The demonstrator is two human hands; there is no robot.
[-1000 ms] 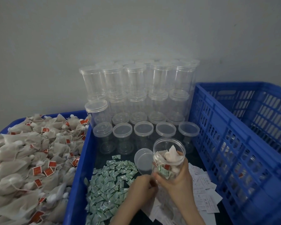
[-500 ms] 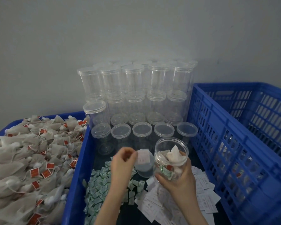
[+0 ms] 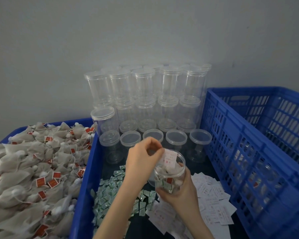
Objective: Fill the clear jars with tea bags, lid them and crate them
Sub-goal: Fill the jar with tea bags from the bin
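Lower centre of the head view: our right hand (image 3: 181, 192) grips the open jar (image 3: 169, 171) from below, tea bags and a green sachet already inside. Our left hand (image 3: 143, 159) pinches a white slip (image 3: 169, 158) at the jar's mouth. Its lid is not clearly visible. At frame left, a heap of tea bags (image 3: 29, 171); at centre, stacked empty jars (image 3: 145, 104); at right, the crate (image 3: 252, 152), where we see some jars through the mesh. Judgement: this jar is nearly filled, with lidding and crating left; many jars remain.

Plain grey wall (image 3: 145, 31); dim, even light
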